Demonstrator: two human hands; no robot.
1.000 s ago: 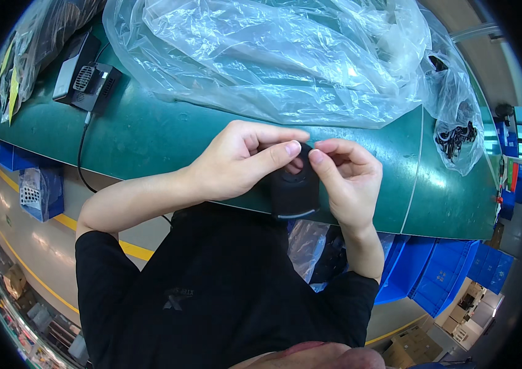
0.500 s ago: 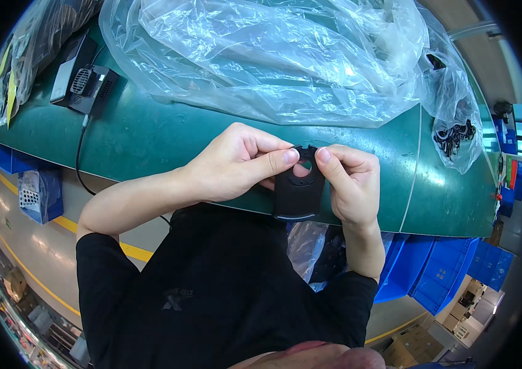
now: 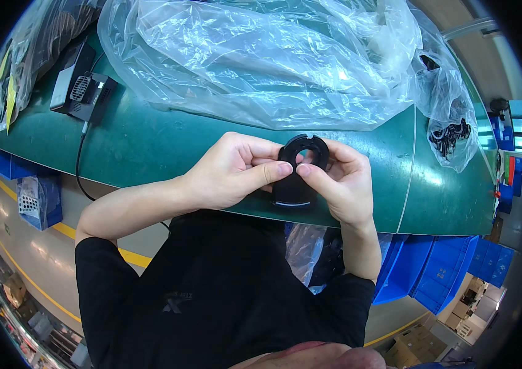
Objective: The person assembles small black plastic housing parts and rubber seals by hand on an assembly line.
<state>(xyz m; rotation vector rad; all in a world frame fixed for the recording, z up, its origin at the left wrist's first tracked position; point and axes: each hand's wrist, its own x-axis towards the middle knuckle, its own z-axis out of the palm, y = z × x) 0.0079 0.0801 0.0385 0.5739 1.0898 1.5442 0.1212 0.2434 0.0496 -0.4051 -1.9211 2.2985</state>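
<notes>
A flat black plastic part (image 3: pixel 292 189) with a round hole and a notched ring at its far end is held between both my hands, over the table's near edge. My left hand (image 3: pixel 236 169) pinches its left side, thumb on top beside the hole and fingers behind. On the other side my right hand (image 3: pixel 344 181) grips it, with the thumb pressed on the lower rim of the ring and the fingers curled behind. The part's near end is straight with a pale shiny edge. What the fingers touch on its underside is hidden.
A large clear plastic bag (image 3: pixel 261 61) spreads across the back of the green table (image 3: pixel 156 138). At the right lies a clear bag of small black parts (image 3: pixel 451 138). A black boxy device (image 3: pixel 86 92) with a cable stands at left. Blue bins (image 3: pixel 433 270) sit below the table's right edge.
Both thumbs have slid from the far end down toward the near side of the hole. The part has tilted, so its ring faces up more fully and its lower end looks shorter.
</notes>
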